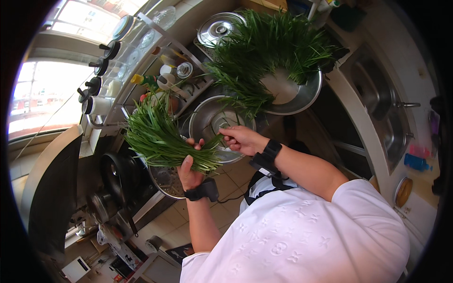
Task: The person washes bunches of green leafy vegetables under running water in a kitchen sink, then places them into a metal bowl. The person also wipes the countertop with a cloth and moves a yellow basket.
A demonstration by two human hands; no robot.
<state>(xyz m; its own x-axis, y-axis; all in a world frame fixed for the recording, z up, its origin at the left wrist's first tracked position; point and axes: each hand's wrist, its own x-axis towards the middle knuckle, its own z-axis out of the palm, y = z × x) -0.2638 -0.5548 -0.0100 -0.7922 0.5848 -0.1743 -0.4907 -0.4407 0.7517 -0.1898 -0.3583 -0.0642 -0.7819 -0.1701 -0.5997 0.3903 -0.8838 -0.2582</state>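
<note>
A thick bunch of green garlic chives (159, 136) rests in my left hand (191, 169), with the fingers and thumb wrapped around it near the cut ends. My right hand (242, 139) pinches a few chive strands (214, 142) at the right side of the bunch. Below both hands sits a steel bowl (200, 118), partly hidden by my right hand. To the left, a perforated steel colander (166, 180) shows under my left hand. Beyond them, a wide steel basin (311, 95) holds a large heap of chives (272, 42) that spreads over its rim.
A steel pot lid (221, 30) lies behind the heap. Jars and bottles fill a rack (155, 26) by the window. Dark pans (116, 169) stand at the left, and a steel double sink (375, 88) is at the right. Tiled floor (226, 184) shows below the counter.
</note>
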